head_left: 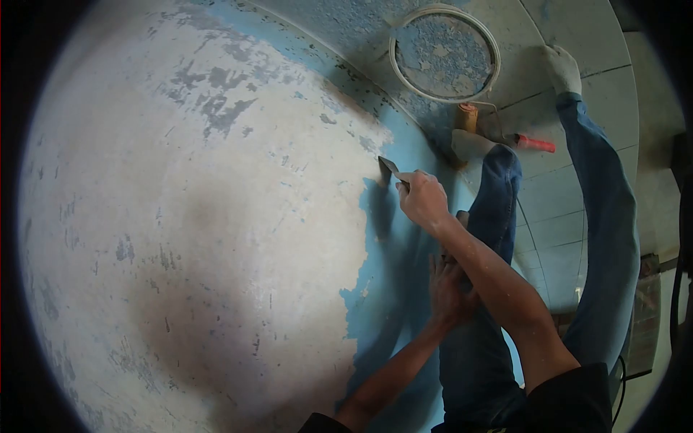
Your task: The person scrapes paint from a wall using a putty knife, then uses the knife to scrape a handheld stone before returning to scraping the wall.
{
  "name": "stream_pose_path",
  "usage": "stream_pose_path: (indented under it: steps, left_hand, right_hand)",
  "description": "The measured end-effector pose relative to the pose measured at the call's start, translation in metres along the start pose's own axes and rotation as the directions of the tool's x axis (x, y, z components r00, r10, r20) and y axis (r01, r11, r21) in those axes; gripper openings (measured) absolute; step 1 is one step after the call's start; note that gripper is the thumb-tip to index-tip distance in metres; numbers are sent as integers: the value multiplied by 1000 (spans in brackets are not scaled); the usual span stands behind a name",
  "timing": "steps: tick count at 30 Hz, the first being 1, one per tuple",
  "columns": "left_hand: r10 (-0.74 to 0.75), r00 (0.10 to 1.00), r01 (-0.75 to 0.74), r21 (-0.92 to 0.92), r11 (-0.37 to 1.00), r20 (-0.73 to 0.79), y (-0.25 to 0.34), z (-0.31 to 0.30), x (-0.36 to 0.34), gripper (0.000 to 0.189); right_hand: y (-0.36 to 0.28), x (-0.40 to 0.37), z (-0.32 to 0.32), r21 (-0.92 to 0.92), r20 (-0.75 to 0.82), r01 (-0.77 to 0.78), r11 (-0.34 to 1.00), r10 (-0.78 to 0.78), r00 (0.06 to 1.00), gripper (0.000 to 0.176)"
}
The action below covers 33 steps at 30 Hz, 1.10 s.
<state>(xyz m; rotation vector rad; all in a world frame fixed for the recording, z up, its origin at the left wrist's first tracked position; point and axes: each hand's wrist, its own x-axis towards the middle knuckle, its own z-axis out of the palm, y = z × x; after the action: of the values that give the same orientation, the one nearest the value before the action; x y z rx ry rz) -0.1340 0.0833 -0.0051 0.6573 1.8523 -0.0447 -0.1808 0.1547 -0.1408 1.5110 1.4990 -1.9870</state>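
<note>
My right hand (422, 198) grips a putty knife (388, 167), its dark blade against the wall where the pale, scraped area meets the blue paint (382, 267). The pale wall (267, 216) has ragged grey patches. Lower down, my left hand (452, 292) is beside my leg, partly behind my right forearm. Some of its fingers point upward close to the wall. A dark, stick-like thing (463, 216) sticks up from around that hand; its kind is hidden.
A round white-rimmed container (393, 54) full of paint flakes stands on the tiled floor (556, 180). Near my foot lies a paint roller with a red handle (535, 143) and orange sleeve (467, 117). My jean-clad legs (603, 209) stretch along the wall. Flakes litter the floor edge.
</note>
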Motion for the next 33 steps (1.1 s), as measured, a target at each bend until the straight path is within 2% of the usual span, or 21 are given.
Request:
stream_pose_path:
  steps: [2,4,6,7,9,13,15,19,21,22,25,27,29,31,33]
  left_hand:
    - [1,1000,-1,3,1000,0,-1,-2,1,60]
    - [-5,1000,5,-10,1000,11,2,-2,2,59]
    - [-46,998,39,-139,989,-42,5,-3,4,55]
    - [-47,998,41,-140,989,-42,5,-4,3,55]
    - [38,999,-38,16,999,10,-1,-3,3,68]
    - [-9,1000,9,-31,999,-1,-5,10,-3,71]
    - [145,982,-127,140,982,-122,-1,14,-3,70]
    - [31,997,-32,1,1000,-65,3,17,-9,68]
    - [155,973,-153,27,988,-169,4,23,-8,64]
    - [157,971,-156,19,988,-181,4,27,-10,64]
    - [152,950,-166,-30,986,-275,0,44,-11,61]
    - [11,978,-24,-61,998,-206,4,50,-14,60]
    - [4,980,-14,-45,999,-199,13,53,-14,60]
    - [-13,983,7,-29,1000,-182,22,61,-14,60]
    - [-8,977,-15,-106,994,-213,23,74,-18,60]
  right_hand:
    - [-5,2,-3,-13,-20,0,1000,0,1000,24]
    - [-16,-19,-19,40,90,42,998,-45,995,23]
    - [-12,-22,-23,65,97,25,998,-31,995,23]
    - [-10,-24,-24,94,105,11,996,-21,994,22]
    - [-10,-22,-22,102,84,24,995,-32,996,23]
    - [-25,-44,-17,93,98,9,996,-18,995,24]
    - [-28,-52,-18,99,106,23,995,-34,994,24]
    - [-18,-48,-8,97,50,-3,995,-2,999,24]
    - [-22,-51,-7,117,28,-8,993,5,1000,25]
    - [-27,-60,-9,126,39,26,992,-31,999,25]
    - [-39,-82,-20,140,71,67,988,-77,994,25]
    - [-49,-95,-25,151,94,78,985,-93,991,25]
    - [-59,-108,-27,118,162,24,993,-43,986,26]
    - [-56,-99,-18,79,149,40,996,-52,988,27]
    - [-49,-80,-7,-9,86,6,1000,-5,996,27]
